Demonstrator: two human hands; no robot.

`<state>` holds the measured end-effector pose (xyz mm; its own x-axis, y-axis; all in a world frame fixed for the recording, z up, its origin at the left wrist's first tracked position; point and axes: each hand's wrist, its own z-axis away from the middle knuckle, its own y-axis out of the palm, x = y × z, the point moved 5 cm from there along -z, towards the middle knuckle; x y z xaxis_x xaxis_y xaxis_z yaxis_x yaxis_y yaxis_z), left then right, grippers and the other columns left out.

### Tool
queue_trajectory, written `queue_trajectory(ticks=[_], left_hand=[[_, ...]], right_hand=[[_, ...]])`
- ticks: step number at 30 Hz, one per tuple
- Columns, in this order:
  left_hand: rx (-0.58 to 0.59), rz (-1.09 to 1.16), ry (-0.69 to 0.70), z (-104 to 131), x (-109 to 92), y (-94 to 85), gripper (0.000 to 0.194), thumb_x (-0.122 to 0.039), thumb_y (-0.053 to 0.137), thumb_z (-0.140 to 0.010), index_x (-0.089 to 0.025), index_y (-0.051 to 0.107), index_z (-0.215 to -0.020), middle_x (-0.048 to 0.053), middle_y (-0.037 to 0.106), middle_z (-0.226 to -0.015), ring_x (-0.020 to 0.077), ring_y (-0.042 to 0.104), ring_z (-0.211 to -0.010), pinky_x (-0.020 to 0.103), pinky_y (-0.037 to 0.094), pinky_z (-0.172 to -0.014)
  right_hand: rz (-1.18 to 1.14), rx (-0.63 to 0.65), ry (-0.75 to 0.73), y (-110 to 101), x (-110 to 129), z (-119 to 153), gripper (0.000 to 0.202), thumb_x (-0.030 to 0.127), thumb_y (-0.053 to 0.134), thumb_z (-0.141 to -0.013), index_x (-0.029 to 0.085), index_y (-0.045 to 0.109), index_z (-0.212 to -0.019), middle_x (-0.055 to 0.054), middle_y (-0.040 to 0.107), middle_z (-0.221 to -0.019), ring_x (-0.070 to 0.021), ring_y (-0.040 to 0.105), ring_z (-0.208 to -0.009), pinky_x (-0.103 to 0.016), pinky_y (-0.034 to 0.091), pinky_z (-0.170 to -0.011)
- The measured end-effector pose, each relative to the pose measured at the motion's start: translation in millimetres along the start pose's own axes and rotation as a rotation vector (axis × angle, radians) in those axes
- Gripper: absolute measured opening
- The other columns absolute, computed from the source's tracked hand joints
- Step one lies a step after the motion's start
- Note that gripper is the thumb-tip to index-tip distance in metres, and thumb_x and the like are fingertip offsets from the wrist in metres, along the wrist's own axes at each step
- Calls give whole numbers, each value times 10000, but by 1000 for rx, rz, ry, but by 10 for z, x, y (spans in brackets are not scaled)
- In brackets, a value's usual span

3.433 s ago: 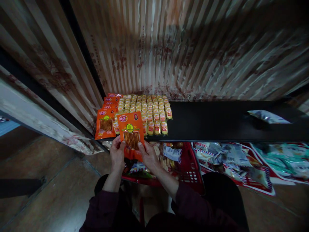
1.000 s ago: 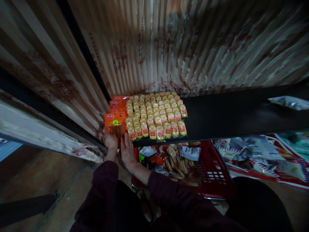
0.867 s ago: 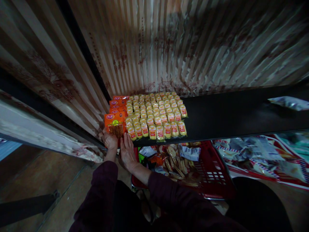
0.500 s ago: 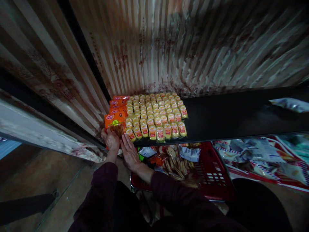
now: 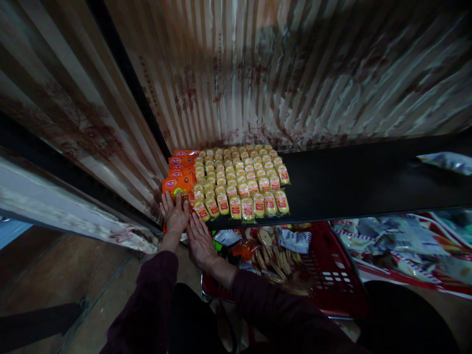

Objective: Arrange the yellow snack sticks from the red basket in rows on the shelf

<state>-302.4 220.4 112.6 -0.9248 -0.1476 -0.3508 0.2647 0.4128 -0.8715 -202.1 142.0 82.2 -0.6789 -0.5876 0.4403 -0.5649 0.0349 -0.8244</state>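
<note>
Orange packets stand one behind another at the left end of a black shelf. Flat against the front packet lies my left hand, its fingers spread and covering much of it. Just to the right, my right hand has its fingers stretched out, the tips near the packet's lower right corner at the shelf's front edge. Several rows of small yellow wrapped snacks fill the shelf beside the orange packets.
Below the shelf, a red basket holds loose wrapped snacks. More packets lie at the lower right. A white packet rests on the shelf's right part. A dark upright post stands left of the goods.
My left hand has gone from gripping the front orange packet's lower left side to lying spread over its face. The view has shifted slightly.
</note>
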Motion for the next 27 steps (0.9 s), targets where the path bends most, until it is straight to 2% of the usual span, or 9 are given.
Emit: queue_trajectory(ticks=[8,15,21,27], left_hand=[[1,-21,41,-14,34,60,582,-438,502,-864,-185,458,-1386,166,224,-1547,319,129,-1444,539,177,-1133],[21,-21,43,-60,27,83,568,-431,494,-872,-164,475,-1373,179,208,-1549,325,120,-1444,508,186,-1140],[9,8,52,-76,36,95,563,-419,496,-869,-180,466,-1378,148,221,-1551,310,118,-1446,498,190,-1142],[-42,-9,73,-42,32,99,565,-402,484,-872,-161,457,-1383,174,210,-1549,312,120,-1446,501,180,-1141]], right_hand=[[-1,7,-26,71,-35,5,670,99,458,-796,10,293,-1439,-199,286,-1517,-267,65,-1459,-497,215,-1183],[23,-6,-37,58,-35,-31,665,95,497,-788,-15,321,-1419,-217,268,-1518,-259,53,-1462,-486,195,-1192],[38,-20,-40,36,-28,-31,627,92,483,-805,-23,344,-1406,-225,262,-1516,-268,75,-1460,-491,208,-1187],[62,-39,-57,-5,-71,59,581,101,440,-849,23,345,-1417,-193,283,-1517,-254,64,-1462,-506,250,-1163]])
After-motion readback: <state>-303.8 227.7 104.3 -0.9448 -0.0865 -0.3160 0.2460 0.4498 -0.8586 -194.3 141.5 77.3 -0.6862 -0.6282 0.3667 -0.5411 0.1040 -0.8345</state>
